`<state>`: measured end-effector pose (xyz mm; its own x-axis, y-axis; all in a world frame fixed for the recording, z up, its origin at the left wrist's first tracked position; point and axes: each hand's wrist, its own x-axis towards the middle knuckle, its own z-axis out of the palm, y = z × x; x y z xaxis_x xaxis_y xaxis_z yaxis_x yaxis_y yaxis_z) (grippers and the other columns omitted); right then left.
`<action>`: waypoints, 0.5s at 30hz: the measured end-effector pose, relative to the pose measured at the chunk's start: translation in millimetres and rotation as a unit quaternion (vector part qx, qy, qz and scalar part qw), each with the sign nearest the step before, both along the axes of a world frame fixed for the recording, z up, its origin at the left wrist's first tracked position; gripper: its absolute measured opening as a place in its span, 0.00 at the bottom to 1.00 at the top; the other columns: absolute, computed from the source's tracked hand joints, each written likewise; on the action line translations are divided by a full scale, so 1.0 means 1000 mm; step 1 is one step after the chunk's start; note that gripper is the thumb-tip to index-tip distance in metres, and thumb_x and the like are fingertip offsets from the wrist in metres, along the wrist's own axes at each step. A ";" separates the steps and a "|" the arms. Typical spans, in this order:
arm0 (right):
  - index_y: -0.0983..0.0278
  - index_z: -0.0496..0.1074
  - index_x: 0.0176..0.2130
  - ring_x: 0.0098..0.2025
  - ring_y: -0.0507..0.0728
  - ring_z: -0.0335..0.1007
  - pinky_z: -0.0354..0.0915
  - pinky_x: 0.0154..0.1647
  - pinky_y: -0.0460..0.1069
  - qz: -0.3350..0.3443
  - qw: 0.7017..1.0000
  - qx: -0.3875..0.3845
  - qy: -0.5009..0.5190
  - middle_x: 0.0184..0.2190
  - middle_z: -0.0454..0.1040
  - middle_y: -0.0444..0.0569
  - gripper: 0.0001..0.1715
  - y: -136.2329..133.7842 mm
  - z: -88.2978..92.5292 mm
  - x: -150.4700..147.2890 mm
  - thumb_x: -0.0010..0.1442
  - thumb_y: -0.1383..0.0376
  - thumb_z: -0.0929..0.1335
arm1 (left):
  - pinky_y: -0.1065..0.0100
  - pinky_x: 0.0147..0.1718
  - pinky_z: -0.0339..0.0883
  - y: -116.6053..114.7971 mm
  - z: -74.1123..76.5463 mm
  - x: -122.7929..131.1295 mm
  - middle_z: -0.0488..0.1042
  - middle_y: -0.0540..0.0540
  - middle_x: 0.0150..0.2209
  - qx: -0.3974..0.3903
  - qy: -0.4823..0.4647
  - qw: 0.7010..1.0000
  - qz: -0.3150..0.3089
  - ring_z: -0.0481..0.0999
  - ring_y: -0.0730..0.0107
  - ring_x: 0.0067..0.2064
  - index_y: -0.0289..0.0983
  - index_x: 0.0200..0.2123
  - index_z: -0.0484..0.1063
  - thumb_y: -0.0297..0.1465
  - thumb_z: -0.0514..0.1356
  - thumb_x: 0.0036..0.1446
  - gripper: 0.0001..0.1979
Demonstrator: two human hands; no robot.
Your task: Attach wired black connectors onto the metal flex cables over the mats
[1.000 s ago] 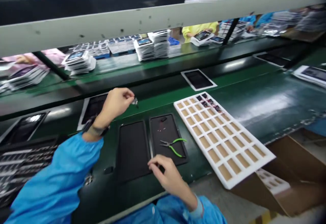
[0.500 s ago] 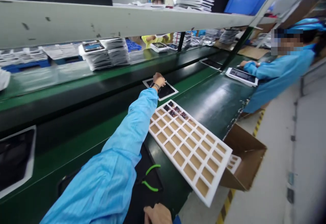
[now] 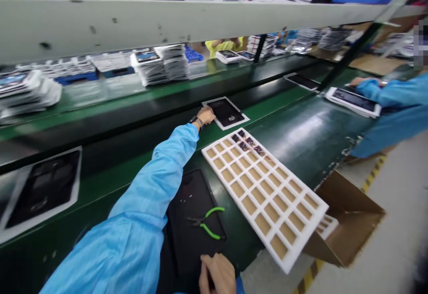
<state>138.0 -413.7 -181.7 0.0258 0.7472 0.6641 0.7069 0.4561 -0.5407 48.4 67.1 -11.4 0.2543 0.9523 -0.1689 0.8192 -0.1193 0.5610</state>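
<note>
My left hand (image 3: 206, 115), in a blue sleeve with a dark watch, is closed at the near left edge of a white sheet (image 3: 245, 118). A flat black tablet-like panel (image 3: 227, 110) lies on that sheet, with a small pale part on it. Closer to me, pliers with green handles (image 3: 212, 231) rest with their handles spread on a dark flat panel (image 3: 190, 258), where a few tiny pale bits lie. My right hand (image 3: 219, 272) is low in the view beside this panel, fingers curled together. What it may hold is hidden.
A white foam tray (image 3: 267, 234) with many cells slants on the bench's right; several dark parts fill its far corner. An open carton (image 3: 359, 222) stands below. Another black panel (image 3: 43, 187) lies left. A shelf beam (image 3: 200, 22) crosses ahead. A co-worker's blue sleeve (image 3: 401, 93) shows right.
My left hand has shifted from over the black panel to its near left edge, uncovering the panel. My view has turned left. The right hand stays low, fingers curled.
</note>
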 end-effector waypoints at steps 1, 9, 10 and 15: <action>0.62 0.77 0.45 0.25 0.57 0.79 0.78 0.34 0.52 0.039 0.999 -0.004 0.012 0.26 0.80 0.46 0.15 0.001 0.004 0.004 0.65 0.77 0.65 | 0.58 0.45 0.78 -0.011 0.006 -0.015 0.82 0.37 0.39 0.018 0.007 1.000 0.014 0.83 0.57 0.42 0.29 0.44 0.81 0.31 0.65 0.68 0.10; 0.62 0.81 0.44 0.30 0.58 0.82 0.77 0.33 0.49 0.215 0.967 -0.084 0.106 0.33 0.84 0.52 0.08 0.021 0.019 0.026 0.68 0.70 0.71 | 0.62 0.48 0.73 -0.192 0.073 -0.167 0.85 0.39 0.38 0.129 0.064 0.990 0.009 0.83 0.59 0.43 0.33 0.37 0.84 0.29 0.68 0.60 0.05; 0.63 0.82 0.44 0.28 0.57 0.80 0.76 0.31 0.49 0.230 0.957 -0.120 0.126 0.32 0.84 0.51 0.06 0.023 0.027 0.025 0.69 0.67 0.71 | 0.62 0.48 0.73 -0.226 0.087 -0.187 0.84 0.40 0.38 0.134 0.056 0.989 0.006 0.83 0.60 0.42 0.33 0.37 0.84 0.29 0.67 0.61 0.06; 0.58 0.79 0.55 0.30 0.59 0.79 0.75 0.32 0.52 0.491 0.751 -0.353 0.265 0.30 0.82 0.51 0.20 0.024 0.121 0.004 0.77 0.54 0.63 | 0.61 0.49 0.74 -0.427 0.155 -0.273 0.82 0.45 0.36 0.133 0.037 0.967 0.213 0.83 0.60 0.42 0.34 0.40 0.83 0.37 0.69 0.60 0.11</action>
